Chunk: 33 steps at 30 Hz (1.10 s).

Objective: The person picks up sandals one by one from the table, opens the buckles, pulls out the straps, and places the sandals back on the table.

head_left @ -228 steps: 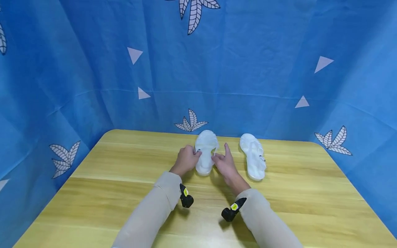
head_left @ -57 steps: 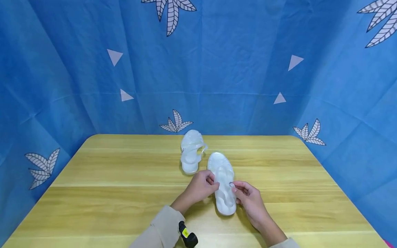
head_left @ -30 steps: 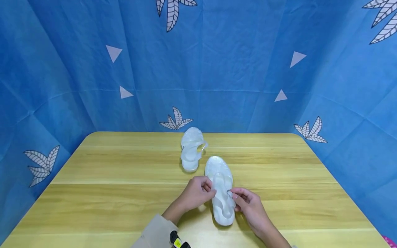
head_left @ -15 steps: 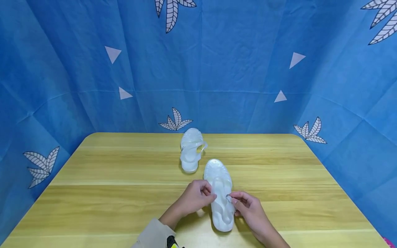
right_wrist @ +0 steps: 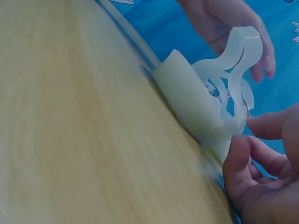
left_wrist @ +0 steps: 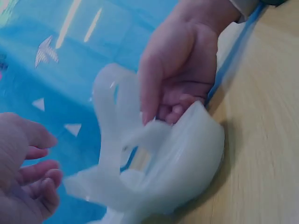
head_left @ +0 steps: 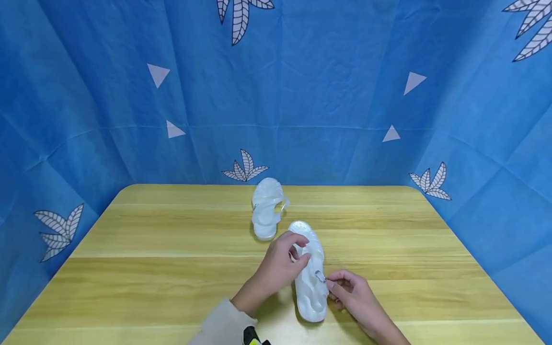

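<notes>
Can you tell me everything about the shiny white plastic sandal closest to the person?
The whitish, translucent, rubbery-looking sandal has curving straps and a small silvery buckle on its right side. It lies sole down on the yellow wood-grain table, its far end slanting slightly left. The bare right hand pinches it beside the buckle; the bare left hand hovers close to its straps, apparently not touching. I can't tell whether the buckle is fastened.

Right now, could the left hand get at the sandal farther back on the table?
Likely yes: the left hand looks empty at the nearer sandal, and only tabletop shows between it and the farther sandal.
</notes>
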{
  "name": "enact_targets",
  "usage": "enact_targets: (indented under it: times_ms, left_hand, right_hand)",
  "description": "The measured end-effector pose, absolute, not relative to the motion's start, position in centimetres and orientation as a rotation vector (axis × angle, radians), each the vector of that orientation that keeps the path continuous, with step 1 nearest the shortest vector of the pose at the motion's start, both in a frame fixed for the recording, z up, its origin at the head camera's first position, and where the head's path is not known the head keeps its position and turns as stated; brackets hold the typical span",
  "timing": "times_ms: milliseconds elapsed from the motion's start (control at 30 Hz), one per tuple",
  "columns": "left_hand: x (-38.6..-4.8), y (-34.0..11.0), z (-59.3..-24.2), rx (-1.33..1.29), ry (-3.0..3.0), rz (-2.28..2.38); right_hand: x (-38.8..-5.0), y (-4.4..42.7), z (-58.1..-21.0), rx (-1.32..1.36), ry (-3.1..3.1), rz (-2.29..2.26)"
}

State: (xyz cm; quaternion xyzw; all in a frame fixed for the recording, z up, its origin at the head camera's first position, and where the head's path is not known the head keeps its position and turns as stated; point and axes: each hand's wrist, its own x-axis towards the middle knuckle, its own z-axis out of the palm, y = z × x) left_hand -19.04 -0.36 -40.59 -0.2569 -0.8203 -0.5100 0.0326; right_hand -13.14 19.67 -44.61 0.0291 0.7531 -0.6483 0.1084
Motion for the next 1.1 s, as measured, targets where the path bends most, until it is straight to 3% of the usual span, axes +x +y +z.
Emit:
enact_targets:
  times_ms: [233, 533, 833, 1100]
  left_hand:
    - [-18.8, 1.1, -40.2, -1.123, -2.726, -1.235]
    - [-18.5, 1.3, -40.8, -1.287, -2.825, -1.059]
    - [-18.5, 1.3, -41.4, -1.335, -2.822, -1.079]
    - [-19.2, 1.2, -42.5, -1.242, -2.82, -1.434]
  right_hand:
    - [-13.0, 20.0, -44.5, 0.022, 2.142, -1.864]
    - [-12.8, 20.3, -44.6, -0.032, 2.104, -1.867]
    - [-12.8, 20.2, -44.8, -0.028, 2.074, -1.912]
    - [-12.8, 20.2, -45.0, 0.011, 1.981, -1.99]
